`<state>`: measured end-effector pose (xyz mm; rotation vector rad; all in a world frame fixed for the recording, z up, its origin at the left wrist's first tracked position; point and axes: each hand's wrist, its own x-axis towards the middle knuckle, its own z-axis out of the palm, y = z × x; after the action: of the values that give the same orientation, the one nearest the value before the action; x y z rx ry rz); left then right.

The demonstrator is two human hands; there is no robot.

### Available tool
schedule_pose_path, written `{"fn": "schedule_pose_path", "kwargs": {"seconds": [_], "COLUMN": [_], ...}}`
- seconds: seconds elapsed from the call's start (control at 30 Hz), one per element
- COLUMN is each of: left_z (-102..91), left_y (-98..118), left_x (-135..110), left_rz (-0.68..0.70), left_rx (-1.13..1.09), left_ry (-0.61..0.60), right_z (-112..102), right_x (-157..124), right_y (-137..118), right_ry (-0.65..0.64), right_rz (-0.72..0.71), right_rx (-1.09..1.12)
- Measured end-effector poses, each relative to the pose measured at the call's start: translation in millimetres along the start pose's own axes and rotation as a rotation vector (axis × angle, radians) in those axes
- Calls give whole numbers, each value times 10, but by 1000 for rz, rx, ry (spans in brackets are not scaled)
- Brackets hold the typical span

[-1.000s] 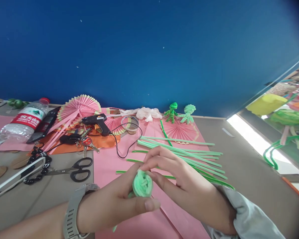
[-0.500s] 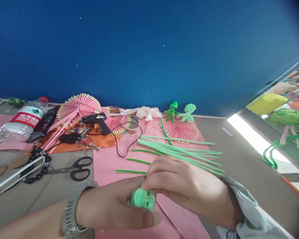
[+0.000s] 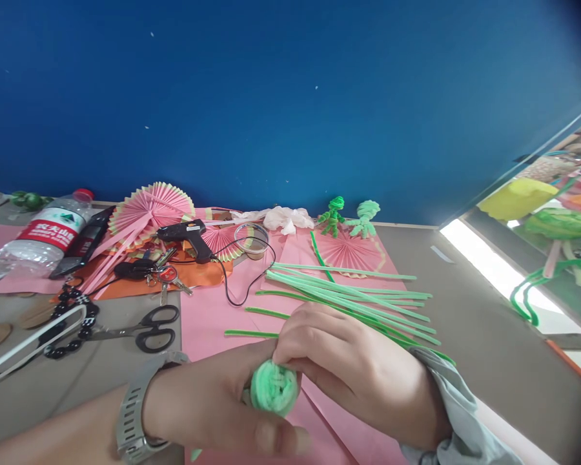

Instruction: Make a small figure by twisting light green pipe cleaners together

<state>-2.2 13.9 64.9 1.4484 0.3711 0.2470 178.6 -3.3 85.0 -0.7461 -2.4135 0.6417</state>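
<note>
A light green coil of wound pipe cleaner (image 3: 274,389) sits between my two hands, low in the middle of the view. My left hand (image 3: 223,403) is closed round it from the left, thumb along its near side. At its upper edge, the bent fingers of my right hand (image 3: 334,361) pinch the coil; their tips are partly hidden. Just beyond the hands, loose light green pipe cleaners (image 3: 348,294) and darker green ones (image 3: 252,334) lie on pink paper (image 3: 206,316).
Black scissors (image 3: 157,329), keys (image 3: 167,276) and a bead bracelet (image 3: 84,323) lie to the left. Behind them are a glue gun (image 3: 188,236), pink paper fans (image 3: 150,206) and a water bottle (image 3: 48,232). Two green pipe-cleaner figures (image 3: 365,218) stand by the blue wall (image 3: 271,97).
The coil has turned so its round spiral face shows more. My right hand has shifted slightly left, with its fingers still at the coil's upper edge.
</note>
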Motion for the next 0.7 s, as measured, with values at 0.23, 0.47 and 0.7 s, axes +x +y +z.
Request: {"fn": "schedule_pose_path", "kwargs": {"seconds": [0.23, 0.47, 0.7], "left_z": [-61, -51, 3], "left_y": [53, 0, -104], "left_x": [-1, -40, -48], "left_rz": [-87, -126, -4], "left_rx": [-69, -138, -219], "left_ry": [-126, -95, -1], "right_z": [45, 25, 14], "right_x": [11, 13, 15], "right_y": [12, 15, -35], "right_ry": [30, 39, 79], "right_rz": [-21, 30, 182], "right_rx": [74, 159, 157]}}
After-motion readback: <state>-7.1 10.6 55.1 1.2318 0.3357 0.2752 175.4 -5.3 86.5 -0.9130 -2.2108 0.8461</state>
